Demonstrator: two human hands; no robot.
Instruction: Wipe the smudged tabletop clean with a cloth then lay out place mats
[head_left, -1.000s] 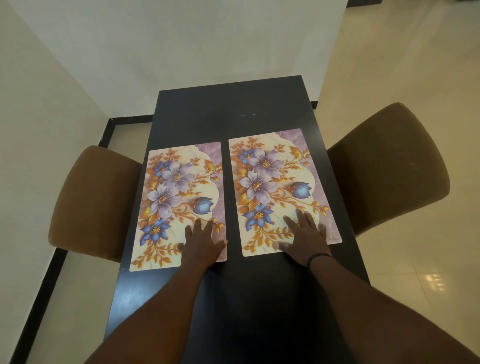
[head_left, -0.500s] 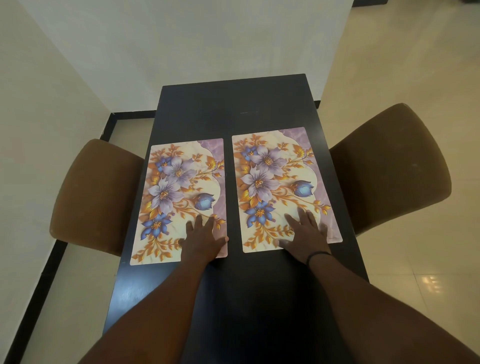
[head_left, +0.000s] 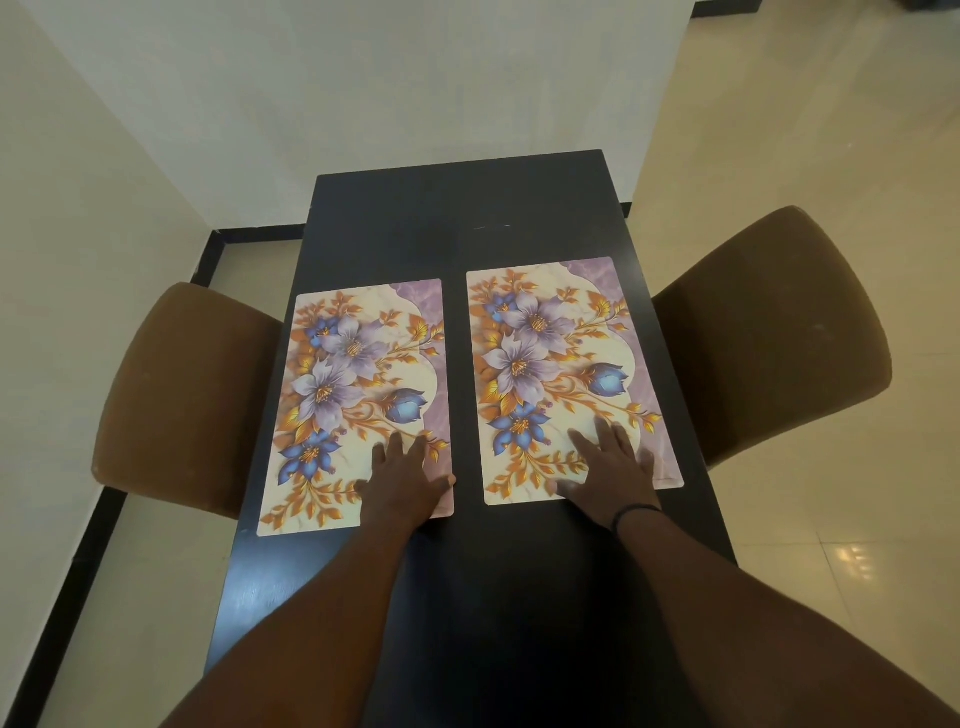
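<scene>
On the dark worktop (head_left: 457, 218) in front of me lie two floral place mats side by side, long edges running away from me, with a narrow strip of bare black surface between them. Over the near right corner of the left place mat (head_left: 343, 395) rests my left hand (head_left: 402, 480), palm down, fingers straight and slightly spread, pressing flat and gripping nothing; its thumb reaches to the mat's right edge. Across the gap, my right hand (head_left: 605, 475) lies the same way on the near end of the right place mat (head_left: 550, 364), fingers extended and fanned, thumb stretched out to the left along the mat's near edge, with nothing held in it. A thin dark band (head_left: 631, 512) circles my right wrist. Both mats sit a little askew, and the right one lies slightly further from me than the left. To either side of the worktop stands a brown upholstered chair, the left chair (head_left: 182, 395) pushed up against the edge and the right chair (head_left: 769, 332) likewise close in. Pale tiled floor (head_left: 810, 130) spreads out to the right.
</scene>
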